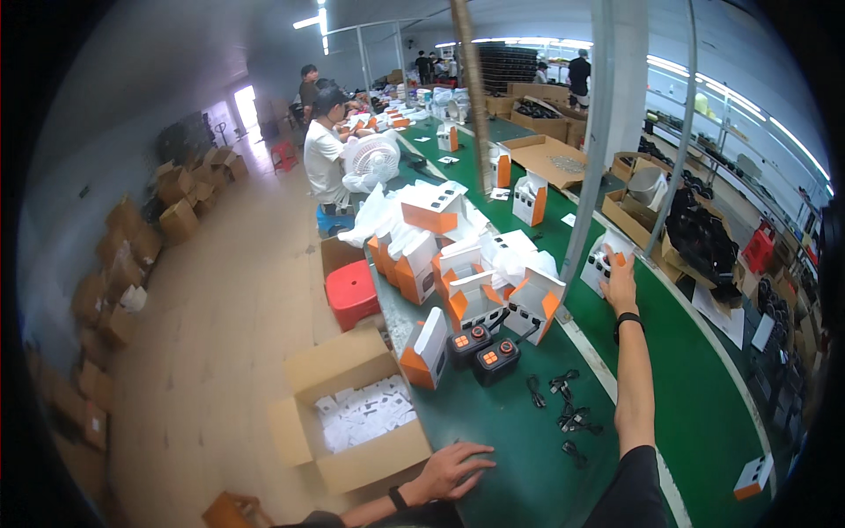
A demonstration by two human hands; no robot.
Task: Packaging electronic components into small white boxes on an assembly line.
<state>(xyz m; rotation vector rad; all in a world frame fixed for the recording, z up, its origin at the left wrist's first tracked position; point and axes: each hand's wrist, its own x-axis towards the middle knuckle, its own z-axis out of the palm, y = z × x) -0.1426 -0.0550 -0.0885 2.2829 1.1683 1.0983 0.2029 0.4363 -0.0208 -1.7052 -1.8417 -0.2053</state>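
My right arm reaches far out over the green conveyor belt [682,387]. There my right hand [620,280] is closed around a small white-and-orange product box [595,269]. My left hand [451,473] lies at the near edge of the green table, fingers apart and nothing in it. Ahead of it stand two black devices with orange buttons [496,361]. Several coiled black cables [572,415] lie to their right. An open white-and-orange box [426,350] stands left of the devices. Behind them several more open boxes [475,299] are crowded together with white bags.
A cardboard carton [308,363] of white paper slips stands left of the table, below a red stool [352,290]. Metal posts [588,150] rise beside the belt. More boxes [529,201] sit along it. A co-worker [323,150] sits farther up, near a white fan [372,163].
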